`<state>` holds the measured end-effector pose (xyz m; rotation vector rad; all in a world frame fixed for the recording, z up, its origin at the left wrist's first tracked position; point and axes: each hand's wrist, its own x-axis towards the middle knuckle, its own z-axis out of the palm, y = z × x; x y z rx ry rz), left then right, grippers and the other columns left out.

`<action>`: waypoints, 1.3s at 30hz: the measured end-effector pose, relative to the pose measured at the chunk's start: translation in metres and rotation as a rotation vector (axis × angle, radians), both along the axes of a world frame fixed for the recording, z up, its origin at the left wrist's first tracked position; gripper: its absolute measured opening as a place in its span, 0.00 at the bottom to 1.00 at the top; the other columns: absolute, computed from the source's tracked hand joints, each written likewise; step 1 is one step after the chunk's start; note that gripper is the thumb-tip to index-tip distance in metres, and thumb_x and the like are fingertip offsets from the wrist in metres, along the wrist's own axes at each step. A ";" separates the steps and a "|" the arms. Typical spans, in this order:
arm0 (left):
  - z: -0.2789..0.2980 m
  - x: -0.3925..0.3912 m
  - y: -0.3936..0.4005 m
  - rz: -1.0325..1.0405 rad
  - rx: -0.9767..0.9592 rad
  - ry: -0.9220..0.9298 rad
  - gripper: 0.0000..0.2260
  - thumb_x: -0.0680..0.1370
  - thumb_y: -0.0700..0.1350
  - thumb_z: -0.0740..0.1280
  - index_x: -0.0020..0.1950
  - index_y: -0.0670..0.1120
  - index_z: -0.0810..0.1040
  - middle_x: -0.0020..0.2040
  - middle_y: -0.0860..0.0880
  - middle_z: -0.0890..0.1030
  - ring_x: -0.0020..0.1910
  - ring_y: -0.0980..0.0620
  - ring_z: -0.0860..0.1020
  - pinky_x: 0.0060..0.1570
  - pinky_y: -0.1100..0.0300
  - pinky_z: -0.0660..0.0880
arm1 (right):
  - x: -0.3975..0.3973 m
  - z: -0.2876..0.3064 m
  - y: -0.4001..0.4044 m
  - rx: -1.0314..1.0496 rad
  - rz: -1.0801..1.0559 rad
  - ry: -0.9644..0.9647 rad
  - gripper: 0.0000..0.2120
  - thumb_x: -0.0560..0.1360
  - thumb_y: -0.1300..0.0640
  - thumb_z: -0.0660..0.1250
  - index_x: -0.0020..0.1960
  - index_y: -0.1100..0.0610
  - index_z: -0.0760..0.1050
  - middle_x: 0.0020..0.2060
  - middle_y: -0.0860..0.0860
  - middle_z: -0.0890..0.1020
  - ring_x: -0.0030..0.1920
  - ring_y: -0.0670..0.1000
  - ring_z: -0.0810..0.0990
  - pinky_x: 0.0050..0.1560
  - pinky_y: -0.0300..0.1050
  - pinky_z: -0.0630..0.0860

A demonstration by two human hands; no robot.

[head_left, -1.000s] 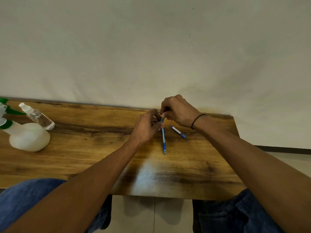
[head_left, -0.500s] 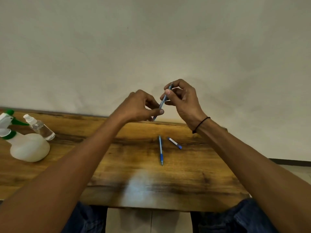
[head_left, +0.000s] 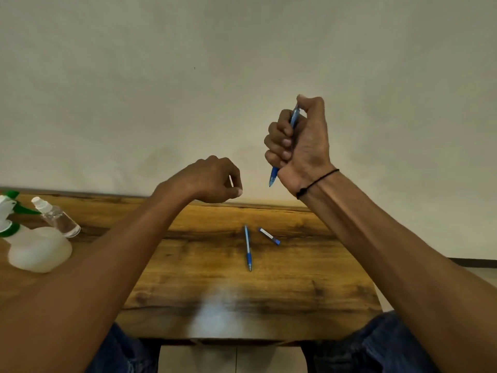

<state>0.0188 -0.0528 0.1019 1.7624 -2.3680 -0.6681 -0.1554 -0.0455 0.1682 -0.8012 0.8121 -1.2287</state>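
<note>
Now, right hand [head_left: 304, 141]: fist clenched round blue pen [head_left: 273, 175], upright, tip down, centre-right of frame.
Left hand [head_left: 207, 181]: fingers curled; any hold cannot be told.
Table [head_left: 295, 292]: second pen [head_left: 248, 249], lower centre.

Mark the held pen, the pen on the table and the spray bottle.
held pen [head_left: 274, 175], head view, blue grip section near the tip.
pen on the table [head_left: 247, 247], head view, mid-barrel.
spray bottle [head_left: 40, 251], head view, white body.
</note>
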 end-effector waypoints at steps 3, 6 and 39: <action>0.006 -0.006 0.000 -0.009 -0.026 -0.056 0.09 0.82 0.50 0.70 0.59 0.49 0.84 0.57 0.51 0.85 0.48 0.52 0.82 0.57 0.49 0.81 | 0.000 0.012 0.007 0.023 0.011 -0.013 0.24 0.81 0.44 0.51 0.30 0.54 0.57 0.23 0.48 0.57 0.24 0.48 0.50 0.27 0.39 0.48; 0.011 -0.010 0.000 -0.014 -0.027 -0.095 0.09 0.82 0.49 0.69 0.60 0.49 0.84 0.58 0.50 0.85 0.52 0.50 0.82 0.58 0.48 0.81 | -0.001 0.020 0.012 0.029 0.015 -0.017 0.25 0.81 0.43 0.52 0.30 0.54 0.57 0.22 0.48 0.57 0.24 0.47 0.51 0.26 0.38 0.50; 0.025 -0.019 0.003 -0.012 -0.044 -0.224 0.08 0.82 0.53 0.68 0.58 0.54 0.83 0.58 0.53 0.84 0.55 0.50 0.81 0.57 0.47 0.80 | -0.007 0.044 0.028 0.013 0.050 0.022 0.24 0.82 0.44 0.49 0.31 0.54 0.55 0.22 0.48 0.56 0.25 0.47 0.49 0.25 0.36 0.51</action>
